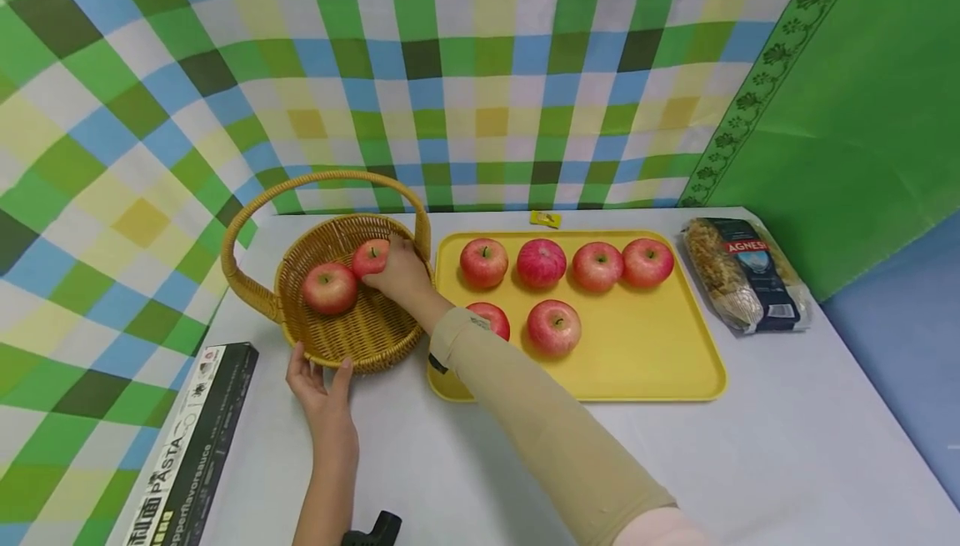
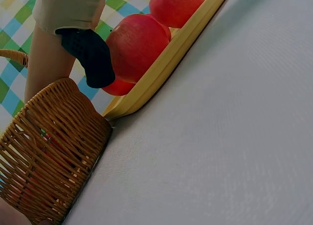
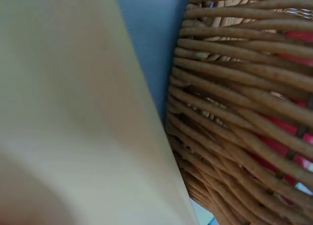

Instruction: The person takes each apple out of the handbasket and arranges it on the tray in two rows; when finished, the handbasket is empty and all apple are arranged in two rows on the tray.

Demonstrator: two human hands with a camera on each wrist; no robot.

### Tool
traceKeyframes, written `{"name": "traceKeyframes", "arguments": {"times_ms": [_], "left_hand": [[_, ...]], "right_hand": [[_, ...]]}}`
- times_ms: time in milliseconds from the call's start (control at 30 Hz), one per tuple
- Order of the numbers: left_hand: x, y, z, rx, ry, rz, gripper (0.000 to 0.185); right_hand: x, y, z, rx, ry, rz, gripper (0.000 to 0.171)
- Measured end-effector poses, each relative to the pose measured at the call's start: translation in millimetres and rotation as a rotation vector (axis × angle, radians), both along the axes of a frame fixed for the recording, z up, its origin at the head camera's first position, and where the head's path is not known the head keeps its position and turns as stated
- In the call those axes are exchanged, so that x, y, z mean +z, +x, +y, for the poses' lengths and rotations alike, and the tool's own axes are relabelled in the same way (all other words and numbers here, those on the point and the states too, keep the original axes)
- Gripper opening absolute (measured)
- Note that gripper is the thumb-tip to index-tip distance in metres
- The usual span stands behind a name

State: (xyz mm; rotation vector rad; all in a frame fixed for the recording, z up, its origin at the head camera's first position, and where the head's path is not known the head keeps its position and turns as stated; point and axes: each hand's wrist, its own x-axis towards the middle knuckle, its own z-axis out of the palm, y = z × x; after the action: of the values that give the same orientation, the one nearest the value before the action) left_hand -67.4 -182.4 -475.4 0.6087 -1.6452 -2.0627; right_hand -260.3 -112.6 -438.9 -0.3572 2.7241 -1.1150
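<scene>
The apple [image 1: 371, 257], left of centre inside the basket [image 1: 375, 333], was grasped by the right hand [image 1: 401, 273] and was best lowered gently beside the other apple [image 1: 329, 288] while the basket's near rim was steadied by the open left hand [image 1: 318, 379].

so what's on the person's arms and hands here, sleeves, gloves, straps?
Right arm wears a long, snug beige sleeve down to the wrist, with a dark strap or tab at its cuff. Left forearm is bare, no sleeve in view. Both the left hand and the right hand are ungloved.
</scene>
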Motion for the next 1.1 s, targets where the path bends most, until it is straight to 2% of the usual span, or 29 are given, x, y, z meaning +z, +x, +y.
{"name": "traceKeyframes", "arguments": {"times_ms": [500,800,1100], "left_hand": [[-0.2,0.5,0.6,0.003,-0.007,0.014,0.074],[-1.8,0.4,-0.2,0.006,0.002,0.011,0.074],[-3.2,0.1,-1.1,-0.002,-0.007,-0.009,0.074]], "right_hand": [[0.7,1.4,1.0,0.003,0.052,0.064,0.074],[8.9,7.5,6.1,0.009,0.034,0.089,0.079],[30.9,22.4,25.2,0.073,-0.085,0.131,0.079]]}}
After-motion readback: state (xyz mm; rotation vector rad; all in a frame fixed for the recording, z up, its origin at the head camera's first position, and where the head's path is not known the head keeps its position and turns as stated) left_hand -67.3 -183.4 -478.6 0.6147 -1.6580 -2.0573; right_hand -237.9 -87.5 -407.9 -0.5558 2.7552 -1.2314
